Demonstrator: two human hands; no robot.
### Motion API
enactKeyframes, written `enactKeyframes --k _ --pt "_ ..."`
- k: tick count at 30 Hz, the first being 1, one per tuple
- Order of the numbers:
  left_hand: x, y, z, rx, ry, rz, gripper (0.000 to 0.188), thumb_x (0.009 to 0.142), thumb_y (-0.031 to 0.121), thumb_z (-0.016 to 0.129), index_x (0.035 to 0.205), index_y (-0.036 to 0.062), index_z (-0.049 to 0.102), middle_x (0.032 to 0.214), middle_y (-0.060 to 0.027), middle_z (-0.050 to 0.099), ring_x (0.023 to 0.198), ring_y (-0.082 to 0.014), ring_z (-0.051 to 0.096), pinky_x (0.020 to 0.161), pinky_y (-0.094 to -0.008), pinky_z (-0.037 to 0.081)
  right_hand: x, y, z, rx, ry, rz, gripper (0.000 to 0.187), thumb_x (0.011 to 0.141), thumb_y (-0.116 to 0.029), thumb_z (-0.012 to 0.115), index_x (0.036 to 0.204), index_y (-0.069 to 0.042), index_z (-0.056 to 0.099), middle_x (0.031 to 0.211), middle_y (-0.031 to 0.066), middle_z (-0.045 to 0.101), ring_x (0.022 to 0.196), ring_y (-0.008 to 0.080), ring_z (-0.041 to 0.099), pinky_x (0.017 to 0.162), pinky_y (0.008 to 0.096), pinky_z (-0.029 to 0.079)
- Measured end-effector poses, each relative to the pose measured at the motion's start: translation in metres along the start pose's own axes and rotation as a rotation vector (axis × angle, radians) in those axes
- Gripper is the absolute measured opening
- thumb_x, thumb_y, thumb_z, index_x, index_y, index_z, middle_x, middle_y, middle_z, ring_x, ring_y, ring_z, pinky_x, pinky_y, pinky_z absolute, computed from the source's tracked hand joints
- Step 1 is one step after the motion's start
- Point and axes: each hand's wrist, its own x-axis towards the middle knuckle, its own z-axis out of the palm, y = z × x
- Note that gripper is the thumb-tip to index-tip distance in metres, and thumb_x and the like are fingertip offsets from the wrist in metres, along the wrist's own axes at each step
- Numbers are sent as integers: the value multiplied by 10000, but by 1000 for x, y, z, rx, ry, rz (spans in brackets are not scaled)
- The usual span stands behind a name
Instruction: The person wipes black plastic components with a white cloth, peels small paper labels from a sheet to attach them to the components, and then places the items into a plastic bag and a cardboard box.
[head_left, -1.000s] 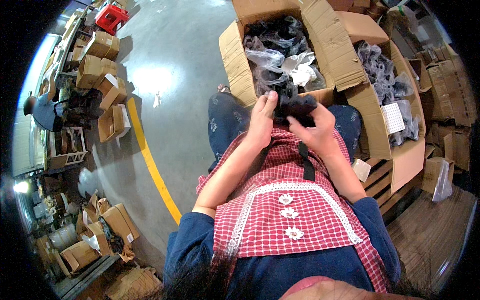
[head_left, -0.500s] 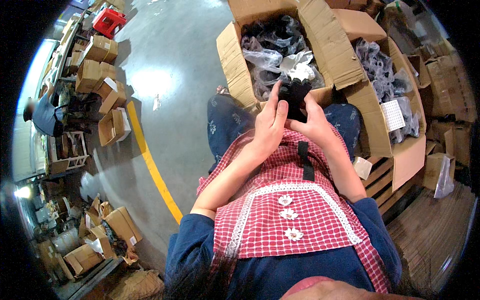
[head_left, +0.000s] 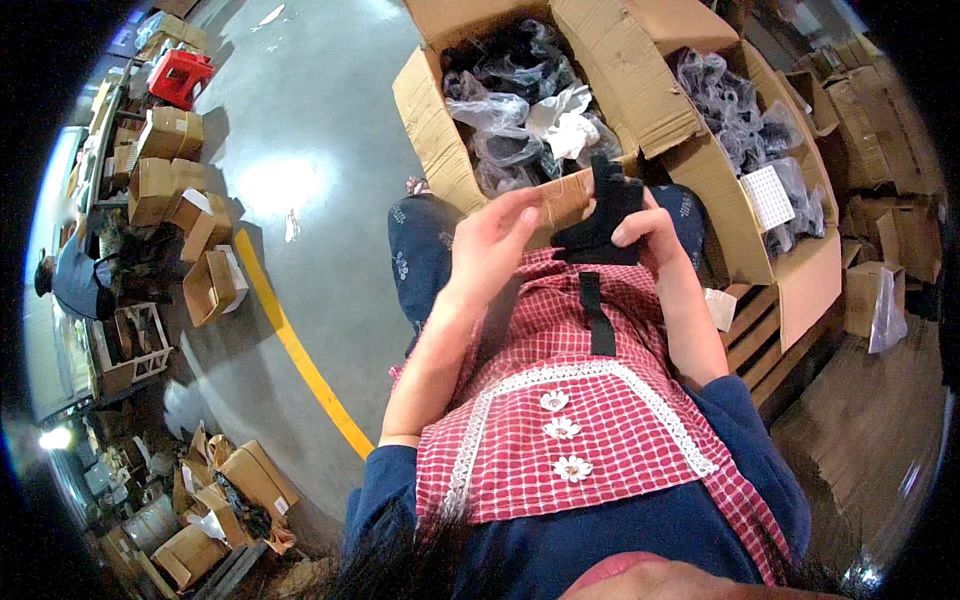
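Note:
My right hand [head_left: 655, 235] grips a black piece with a flat lower part and an upright band, which looks like fabric [head_left: 612, 215]; its exact kind I cannot make out. The thumb lies across its near side. To the left, my left hand [head_left: 490, 245] is apart from the piece, its fingers loosely bent and nothing visible in them. A short black strip [head_left: 597, 315] lies on the red checked apron [head_left: 530, 330] over my lap. Just beyond my hands, an open cardboard box [head_left: 425, 125] holds dark items in clear plastic bags [head_left: 500, 110] and crumpled white paper [head_left: 570, 125].
Right of that box stands another open carton [head_left: 800, 290] with bagged dark items and a white dotted sheet [head_left: 768, 197]. Wooden slats [head_left: 765, 335] show below it. Cartons [head_left: 165, 190], a red stool [head_left: 180, 78] and a person [head_left: 80, 275] are at the left, past a yellow floor line [head_left: 295, 345].
My left hand has come away from the black piece toward the left. My right hand now holds the piece alone, slightly raised and turned. The whole view has shifted a little.

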Motion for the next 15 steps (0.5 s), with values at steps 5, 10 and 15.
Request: enactKeyframes --k 5,10,15 --pt "0 9 5 -336 -654 -311 483 1035 433 522 1227 -3 598 996 -59 700 896 -144 646 802 -284 521 -1 -15 14 35 -178 -6 700 464 -126 666 1152 -16 602 907 55 655 810 186 632 747 279 510" --pt "-2 8 8 -237 -882 -271 465 1044 369 523 1359 26 507 1052 -63 699 952 -140 639 830 -291 522 -13 -13 23 -213 -188 -37 715 428 -183 663 1119 -5 610 924 34 624 853 164 598 810 252 462" --pt "-5 -27 19 37 -804 244 449 1009 243 604 1369 2 483 1084 -47 684 954 -118 616 844 -292 514 -17 6 10 -472 -263 -186 898 459 -93 703 1334 -9 522 1180 85 612 1104 202 584 1009 313 428"
